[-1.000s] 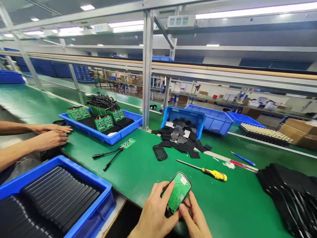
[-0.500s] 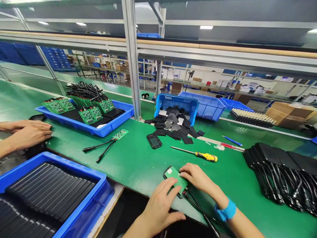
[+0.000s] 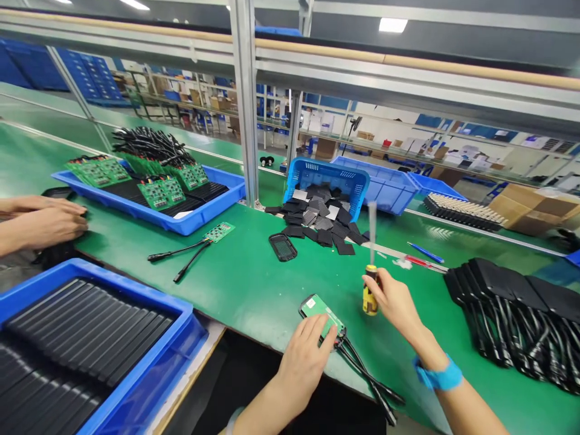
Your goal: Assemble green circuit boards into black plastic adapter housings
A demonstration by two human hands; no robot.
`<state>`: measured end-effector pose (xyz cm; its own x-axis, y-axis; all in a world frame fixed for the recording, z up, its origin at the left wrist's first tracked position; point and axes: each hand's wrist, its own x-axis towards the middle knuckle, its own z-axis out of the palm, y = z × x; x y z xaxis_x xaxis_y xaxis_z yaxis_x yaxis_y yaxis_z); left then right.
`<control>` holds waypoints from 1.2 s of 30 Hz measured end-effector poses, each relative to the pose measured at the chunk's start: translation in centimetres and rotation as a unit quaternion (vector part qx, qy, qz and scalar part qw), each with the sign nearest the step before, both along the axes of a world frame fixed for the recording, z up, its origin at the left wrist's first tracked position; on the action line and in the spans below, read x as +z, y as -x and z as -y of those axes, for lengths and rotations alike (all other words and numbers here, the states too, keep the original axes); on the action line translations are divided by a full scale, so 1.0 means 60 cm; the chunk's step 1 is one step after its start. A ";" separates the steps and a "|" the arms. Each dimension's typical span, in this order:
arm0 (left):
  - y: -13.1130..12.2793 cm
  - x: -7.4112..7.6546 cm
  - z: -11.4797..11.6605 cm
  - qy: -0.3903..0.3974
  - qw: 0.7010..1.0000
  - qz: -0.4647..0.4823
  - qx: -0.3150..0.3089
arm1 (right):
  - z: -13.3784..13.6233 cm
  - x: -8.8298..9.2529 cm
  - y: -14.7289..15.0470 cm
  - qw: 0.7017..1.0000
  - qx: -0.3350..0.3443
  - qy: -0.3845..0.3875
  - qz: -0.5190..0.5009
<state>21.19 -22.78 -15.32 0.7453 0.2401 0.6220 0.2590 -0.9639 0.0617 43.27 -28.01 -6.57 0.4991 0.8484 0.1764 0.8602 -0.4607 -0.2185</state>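
My left hand [image 3: 306, 353] curves over a green circuit board [image 3: 316, 306] seated in a black plastic case half, its fingers bent onto the board and holding it at the table's near edge. Two black cables [image 3: 362, 365] run from the case toward the lower right, ending in connectors. My right hand [image 3: 394, 296] grips a screwdriver [image 3: 370, 302] by its yellow and black handle. The blade points up, blurred by motion. Farther back lies another black case half [image 3: 283, 248], inner side up. A loose circuit board [image 3: 219, 232] with two cables lies to the left.
Black pads [image 3: 324, 220] spill from a tipped blue basket [image 3: 365, 187]. Cabled black cases [image 3: 512, 302] are stacked at right, near a blue pen [image 3: 426, 252]. Blue trays [image 3: 190, 225] hold boards and cases at left. A co-worker's hands [image 3: 49, 223] are at far left.
My right hand has left the circuit board, picked up the screwdriver from the table and turned its blade upward. My left hand has settled onto the board. The view has tilted down slightly.
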 end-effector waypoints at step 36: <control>-0.017 -0.009 0.019 0.001 0.997 -0.067 0.032 | -0.061 0.028 0.148 0.923 0.227 -0.249 -0.185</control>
